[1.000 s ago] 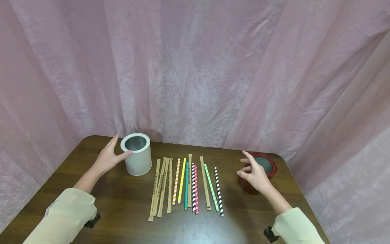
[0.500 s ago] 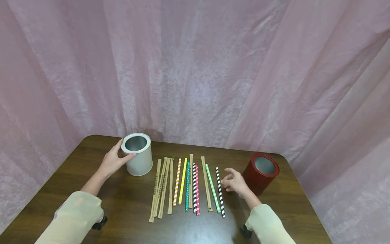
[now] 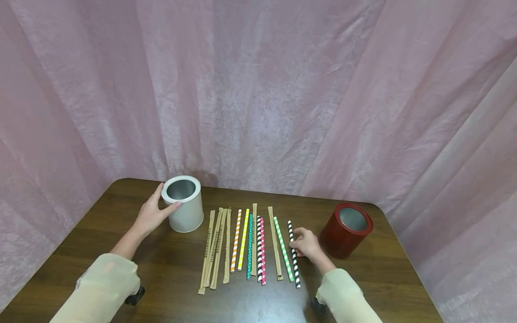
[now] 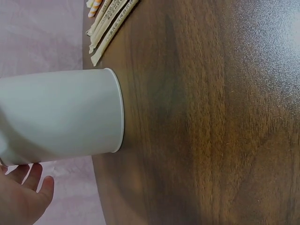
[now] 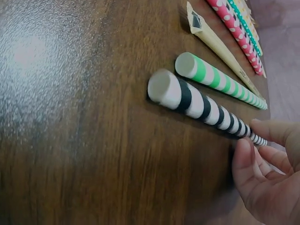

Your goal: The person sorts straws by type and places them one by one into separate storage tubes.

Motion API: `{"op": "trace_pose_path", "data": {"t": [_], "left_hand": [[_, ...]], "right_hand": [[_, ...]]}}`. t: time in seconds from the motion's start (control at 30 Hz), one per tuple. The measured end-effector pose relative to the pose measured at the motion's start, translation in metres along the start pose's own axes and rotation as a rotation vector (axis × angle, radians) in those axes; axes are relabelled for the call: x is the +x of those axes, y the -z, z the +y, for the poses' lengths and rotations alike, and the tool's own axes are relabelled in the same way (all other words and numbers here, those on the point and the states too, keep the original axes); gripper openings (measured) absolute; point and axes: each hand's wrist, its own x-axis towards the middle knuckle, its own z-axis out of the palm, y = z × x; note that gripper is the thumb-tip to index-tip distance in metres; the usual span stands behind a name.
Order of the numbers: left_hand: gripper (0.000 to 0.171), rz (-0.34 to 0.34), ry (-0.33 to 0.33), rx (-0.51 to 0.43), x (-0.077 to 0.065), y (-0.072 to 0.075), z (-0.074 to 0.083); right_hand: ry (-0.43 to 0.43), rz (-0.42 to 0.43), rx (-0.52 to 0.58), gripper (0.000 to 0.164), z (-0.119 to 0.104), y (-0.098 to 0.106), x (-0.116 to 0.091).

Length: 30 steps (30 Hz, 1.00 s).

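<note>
On the left, my left hand (image 3: 151,217) holds a white can (image 3: 185,217) by its side, the thumb near the front of the rim and the fingers round the far left. Some of those fingers show beside the can in the left wrist view. My right hand (image 3: 307,244) pinches a black-and-white striped paper straw (image 5: 193,99) between thumb and index finger, towards its far end. That straw lies on the table at the right end of a row. Just left of it is a green-and-white striped straw (image 5: 220,82).
A red can (image 3: 338,237), upright with its mouth open, stands right of my right hand. Along the row lie several brown paper-wrapped straws (image 3: 218,255), an orange straw (image 3: 236,242), a yellow one (image 3: 243,240), a teal one (image 3: 249,251) and a pink one (image 3: 263,255). A pink curtain (image 3: 258,89) hangs behind the table.
My right hand has come left and down from in front of the red can to the black-and-white straw and pinches it. My left hand has closed in on the white can.
</note>
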Motion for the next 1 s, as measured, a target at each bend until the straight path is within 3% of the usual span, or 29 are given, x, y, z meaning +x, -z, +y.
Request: {"op": "trace_pose_path", "data": {"t": [0.5, 0.73, 1.0], "left_hand": [[0.091, -0.009, 0.049, 0.004, -0.001, 0.002, 0.005], [0.091, -0.009, 0.047, 0.001, 0.001, -0.001, 0.007], [0.090, 0.004, 0.050, 0.000, 0.000, 0.000, 0.006]], "right_hand": [[-0.002, 0.073, -0.218, 0.035, -0.012, -0.006, 0.001], [0.040, 0.003, -0.088, 0.034, -0.037, 0.003, 0.002], [0.097, -0.109, 0.146, 0.030, -0.097, 0.001, 0.008]]}}
